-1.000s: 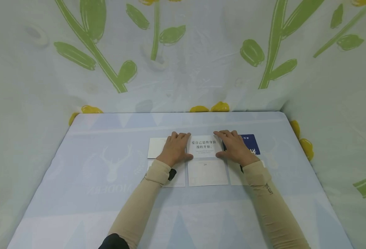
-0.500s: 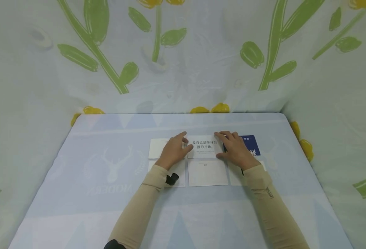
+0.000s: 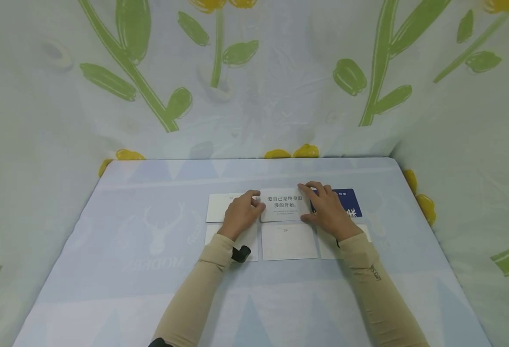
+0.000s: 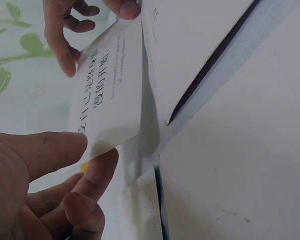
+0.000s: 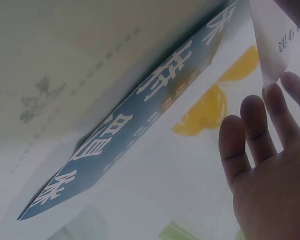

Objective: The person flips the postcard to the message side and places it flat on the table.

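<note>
The right grip (image 5: 275,175) touches a white card (image 5: 271,45) near a white-lettered blue card (image 5: 132,120) and 2 yellow prints (image 5: 205,112).

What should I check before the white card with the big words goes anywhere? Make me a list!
1. Words on the word card facing up: ok, both big lines show in the head view.
2. Right hand at the card's right end: ok.
3. Left hand gripping firmly: cannot tell; its fingers are at the left end.
4. Whole navy card visible from above: not ok, the right hand covers part.
5. Bottom middle card uncovered by hands: ok.
</note>
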The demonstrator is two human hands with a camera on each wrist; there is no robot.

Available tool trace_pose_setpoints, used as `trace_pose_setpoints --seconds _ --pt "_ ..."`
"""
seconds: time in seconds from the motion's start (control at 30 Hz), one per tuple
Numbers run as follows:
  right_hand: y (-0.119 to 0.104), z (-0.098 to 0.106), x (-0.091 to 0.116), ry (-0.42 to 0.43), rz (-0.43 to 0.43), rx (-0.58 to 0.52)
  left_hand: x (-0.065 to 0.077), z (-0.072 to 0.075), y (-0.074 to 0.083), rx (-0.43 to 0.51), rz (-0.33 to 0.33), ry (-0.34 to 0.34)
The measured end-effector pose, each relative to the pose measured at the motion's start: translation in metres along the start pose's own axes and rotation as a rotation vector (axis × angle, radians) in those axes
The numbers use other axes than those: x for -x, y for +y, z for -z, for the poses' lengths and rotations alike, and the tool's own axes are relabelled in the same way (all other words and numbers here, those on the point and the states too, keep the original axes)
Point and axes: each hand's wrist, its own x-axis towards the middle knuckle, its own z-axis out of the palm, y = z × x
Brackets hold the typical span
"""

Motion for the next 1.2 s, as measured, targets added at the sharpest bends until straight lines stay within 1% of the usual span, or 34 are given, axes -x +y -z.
trace_pose_setpoints --seconds 0.17,0.33,0.4,0.5,0.67,0.73,0.83,1.0,1.2 --pt "0.000 0.000 0.000 0.009 0.013 0.002 -0.001 -0.002 -0.001 -0.013 -0.002 0.004" --pt "0.001 -0.002 0.002 -0.002 -0.009 -0.017 -0.001 -0.003 -0.001 -0.033 -0.008 0.013" --pt "0.002 -0.002 0.002 -0.007 -0.025 -0.034 -0.002 -0.003 -0.001 -0.038 -0.008 0.017" --pt "0.002 -0.001 0.004 -0.005 -0.044 -0.098 -0.001 -0.003 -0.001 -0.042 -0.005 0.021" --pt "0.003 0.003 0.006 -0.026 -0.111 -0.233 -0.001 -0.003 -0.001 -0.042 -0.001 0.022" --pt "0.004 0.003 0.006 -0.039 -0.156 -0.280 -0.001 -0.003 -0.001 -0.044 -0.001 0.023" --pt "0.005 0.004 0.007 -0.030 -0.223 -0.319 -0.001 -0.004 -0.001 -0.045 -0.001 0.021" --pt "0.005 0.004 0.010 -0.003 -0.306 -0.351 -0.001 -0.003 -0.001 -0.046 -0.002 0.016" --pt "0.007 0.004 0.011 -0.020 -0.344 -0.357 -0.002 -0.005 0.000 -0.054 -0.012 0.004"
